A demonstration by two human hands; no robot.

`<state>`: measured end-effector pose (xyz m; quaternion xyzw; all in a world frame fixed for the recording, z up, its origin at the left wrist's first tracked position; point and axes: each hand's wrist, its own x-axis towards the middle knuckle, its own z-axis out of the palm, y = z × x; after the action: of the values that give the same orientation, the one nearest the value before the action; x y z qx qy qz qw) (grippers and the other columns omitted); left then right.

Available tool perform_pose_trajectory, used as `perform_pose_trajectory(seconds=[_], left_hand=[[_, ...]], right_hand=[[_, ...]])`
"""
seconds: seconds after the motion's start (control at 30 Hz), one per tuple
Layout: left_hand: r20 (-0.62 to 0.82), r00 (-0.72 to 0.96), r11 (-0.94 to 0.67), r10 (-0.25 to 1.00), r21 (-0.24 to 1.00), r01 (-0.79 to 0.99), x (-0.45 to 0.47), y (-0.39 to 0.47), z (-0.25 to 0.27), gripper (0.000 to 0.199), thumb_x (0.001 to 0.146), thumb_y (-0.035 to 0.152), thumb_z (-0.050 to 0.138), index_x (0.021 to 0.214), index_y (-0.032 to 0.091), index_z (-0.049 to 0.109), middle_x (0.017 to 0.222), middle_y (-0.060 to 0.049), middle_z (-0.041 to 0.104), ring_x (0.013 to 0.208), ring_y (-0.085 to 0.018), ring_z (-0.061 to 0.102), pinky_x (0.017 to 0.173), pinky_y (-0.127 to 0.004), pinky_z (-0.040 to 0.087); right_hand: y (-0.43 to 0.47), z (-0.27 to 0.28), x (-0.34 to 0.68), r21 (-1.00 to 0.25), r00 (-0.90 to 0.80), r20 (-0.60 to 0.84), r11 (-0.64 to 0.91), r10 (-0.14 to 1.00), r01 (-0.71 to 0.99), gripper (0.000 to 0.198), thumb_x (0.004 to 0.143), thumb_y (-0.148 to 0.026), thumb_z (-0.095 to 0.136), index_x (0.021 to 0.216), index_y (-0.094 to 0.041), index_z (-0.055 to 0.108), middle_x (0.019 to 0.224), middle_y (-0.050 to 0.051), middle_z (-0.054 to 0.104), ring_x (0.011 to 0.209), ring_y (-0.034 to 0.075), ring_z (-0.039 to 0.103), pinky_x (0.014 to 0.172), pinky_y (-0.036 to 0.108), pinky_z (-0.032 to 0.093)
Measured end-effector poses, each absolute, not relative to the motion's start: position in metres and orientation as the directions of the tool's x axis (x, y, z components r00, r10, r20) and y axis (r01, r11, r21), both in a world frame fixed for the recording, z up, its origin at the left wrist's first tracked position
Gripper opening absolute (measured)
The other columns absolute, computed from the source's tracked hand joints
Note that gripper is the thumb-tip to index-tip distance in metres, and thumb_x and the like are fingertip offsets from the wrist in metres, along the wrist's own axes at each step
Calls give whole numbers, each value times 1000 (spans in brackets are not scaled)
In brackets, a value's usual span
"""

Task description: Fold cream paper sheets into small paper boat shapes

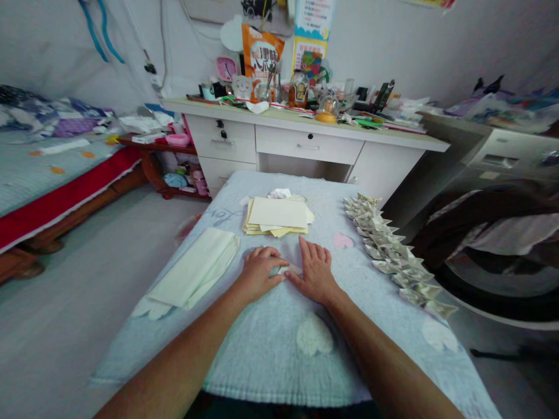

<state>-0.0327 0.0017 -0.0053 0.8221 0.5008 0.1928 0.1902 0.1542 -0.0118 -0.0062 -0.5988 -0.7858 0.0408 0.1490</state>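
Observation:
A small piece of folded white paper (292, 269) lies on the cloth between my hands. My left hand (261, 272) rests at its left end, with thumb and forefinger closed around that end. From the right, my right hand (315, 270) presses its thumb onto the near edge, while the other fingers stretch forward, flat on the cloth. Fingers cover part of the folds. Beyond my hands sits a stack of cream and yellow paper sheets (278, 213). To the left is a larger folded pale sheet bundle (194, 267).
Rows of folded paper pieces with pointed tips (391, 250) line the right side of the cloth-covered table (262, 355). A crumpled white paper (279, 193) sits behind the stack. A cluttered white desk (305, 145) stands beyond, a bed (56, 157) left, a washing machine (502, 233) right.

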Motion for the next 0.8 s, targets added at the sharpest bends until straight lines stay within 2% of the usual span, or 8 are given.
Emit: perform_pose_trajectory(seconds=[0.2,0.37,0.57,0.67,0.8], left_hand=[[140,373,-387,917,533,752,-32,3,-5,46,73,34,70,118,28,61,114,-3,60,109,-24,48,95,-38,35],[148,279,-316,949,477,820,-29,0,-6,36,69,39,72,102,26,63,109,-3,58,107,-26,47,89,-38,34],[128,270,-298,954,470,831,-28,-2,-5,31,67,37,72,91,24,57,103,-2,56,103,-25,47,85,-37,33],[137,288,-318,948,478,819,-28,-2,-4,26,68,35,72,89,25,59,101,-1,56,103,-25,47,87,-38,32],[141,341,-364,929,498,787,-28,-2,-5,27,71,31,70,98,30,64,105,-1,57,105,-24,46,88,-39,31]], right_hand=[[-9,-9,154,-215,-258,182,294,949,931,89,82,-60,50,151,-17,14,139,16,42,123,34,35,103,52,23],[-8,-6,154,-220,-250,160,282,955,934,89,81,-59,53,151,-22,15,138,15,42,121,33,37,102,51,24],[-3,-5,170,-220,-184,132,210,974,952,91,78,-56,59,151,-26,15,141,15,39,125,34,34,102,52,24],[-1,-5,180,-224,-176,120,199,977,954,91,77,-56,59,151,-26,15,142,15,37,127,34,32,102,53,23],[1,-5,186,-246,-177,94,195,980,949,92,77,-55,61,151,-24,15,143,16,36,128,35,32,102,53,24]])
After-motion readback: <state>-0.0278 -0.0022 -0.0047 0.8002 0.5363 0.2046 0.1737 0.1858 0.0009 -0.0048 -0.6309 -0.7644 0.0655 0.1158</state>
